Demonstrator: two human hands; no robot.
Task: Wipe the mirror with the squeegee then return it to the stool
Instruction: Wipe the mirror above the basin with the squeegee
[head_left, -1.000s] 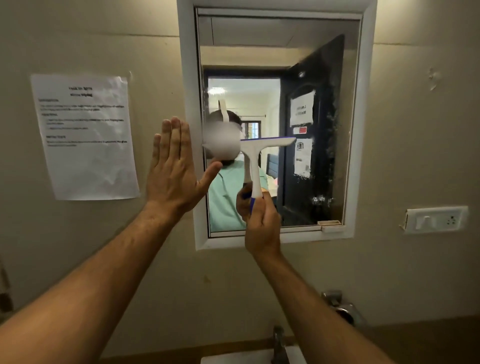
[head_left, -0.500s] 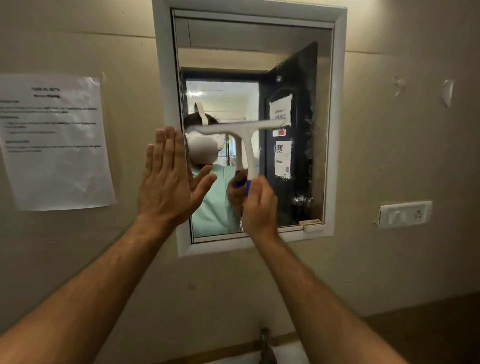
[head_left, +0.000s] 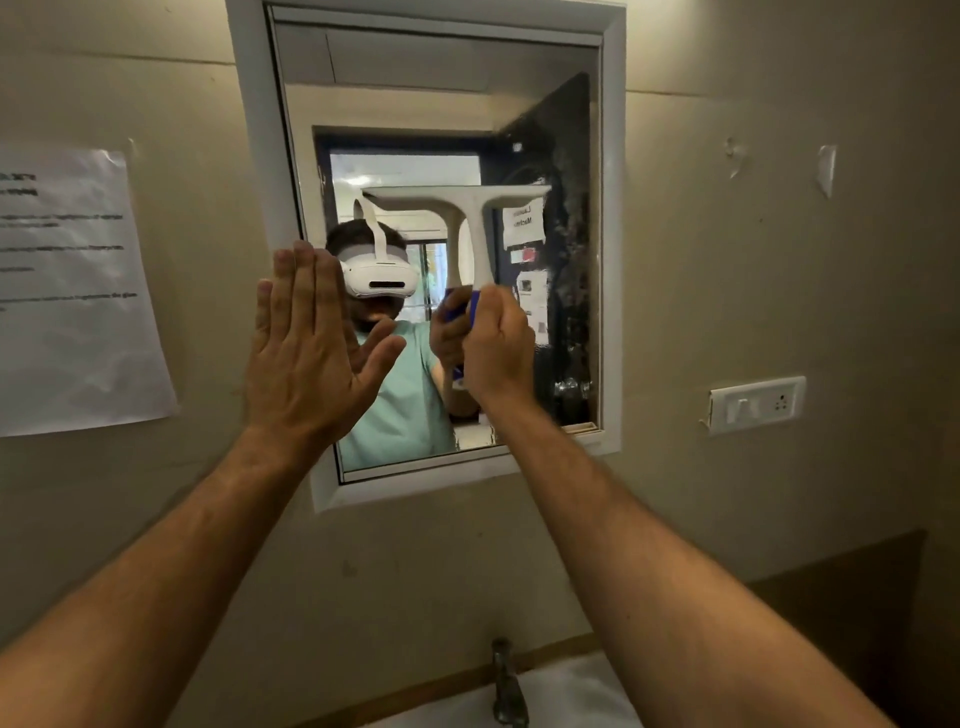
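The squeegee (head_left: 462, 208) now sits higher on the mirror (head_left: 447, 93) than it did a second ago, its white blade bar level and roughly mid-glass, spanning from above the reflected headset to the dark door reflected at right. Earlier the bar tilted and lay lower, nearer the right hand's starting place by the bottom frame. The right hand (head_left: 496, 348) grips the handle in a closed fist, fingers wrapped round the blue lower part, the white stem rising out of the top of it. The left hand (head_left: 306, 353) stays flat and open, fingers straight and together, thumb spread, laid over the mirror's left frame edge — much as before.

Writing: a paper sheet (head_left: 72, 291) taped to the wall at left carries several printed lines, too blurred to read. Reflected on the door is a reversed notice whose top words look like "Laundry Machine", though I cannot be sure. A white switch plate (head_left: 756, 404) is on the wall at right, and a tap (head_left: 506, 686) stands below over a white basin.
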